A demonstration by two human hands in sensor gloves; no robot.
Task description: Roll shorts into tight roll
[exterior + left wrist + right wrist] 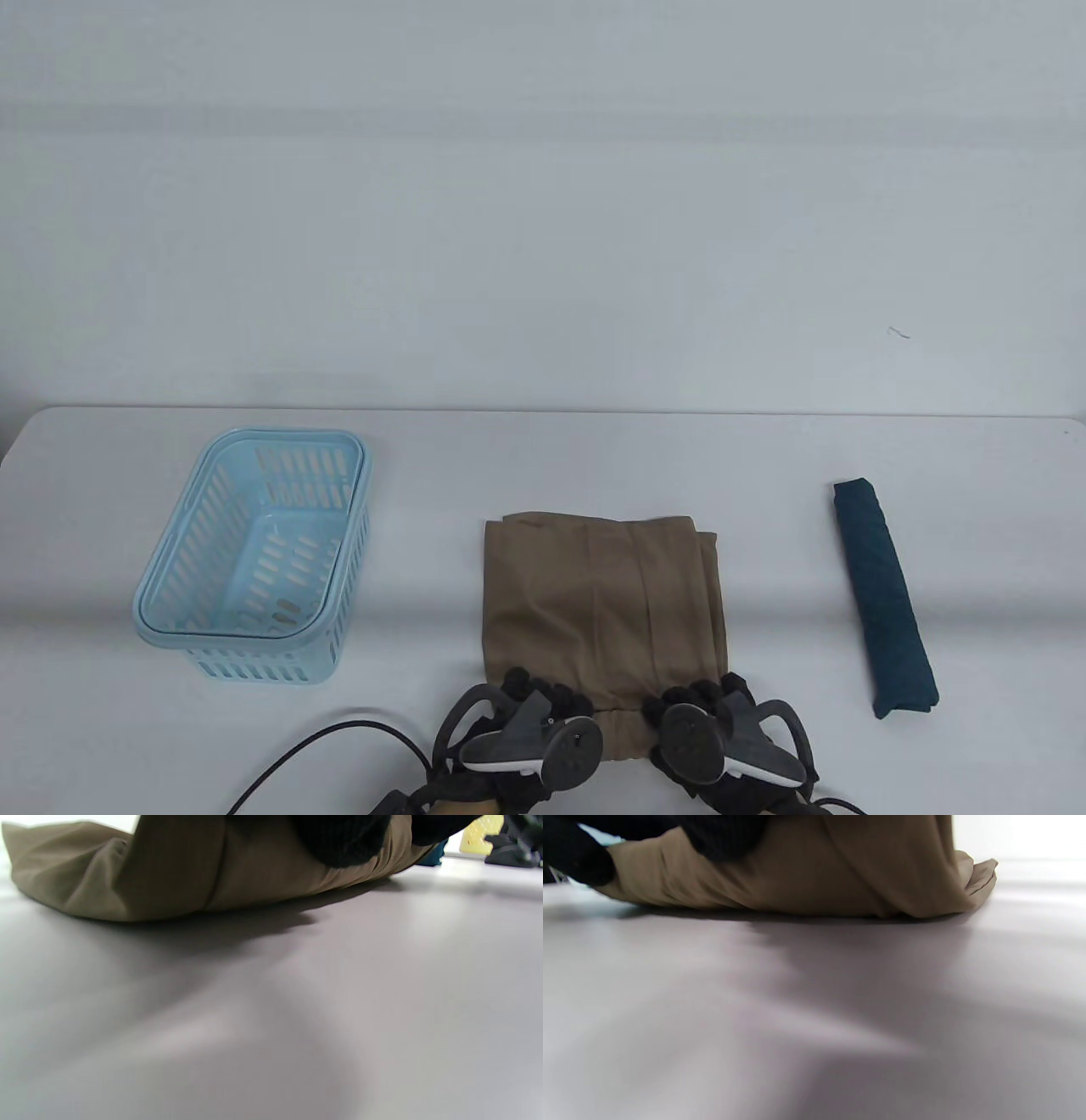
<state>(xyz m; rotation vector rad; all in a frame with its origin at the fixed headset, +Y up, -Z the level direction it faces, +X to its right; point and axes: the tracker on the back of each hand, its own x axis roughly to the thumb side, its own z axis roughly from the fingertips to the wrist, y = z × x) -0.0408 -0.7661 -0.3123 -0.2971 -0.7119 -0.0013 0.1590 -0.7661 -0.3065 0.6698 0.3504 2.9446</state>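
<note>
Where hands press, tan shorts (604, 607) lie folded.

Black knit gloves (543, 709), grey-white trackers (530, 747).

White table (594, 450) (rounded far corners) against plain pale wall (543, 212); soft, even light, faint shadows.

Seen low across the grey table (814, 1018), the tan shorts (840, 878) lie in a folded heap, their layered edge jutting out at the right. Black gloved fingers (725, 836) of the right hand press onto the cloth from the top edge
</note>
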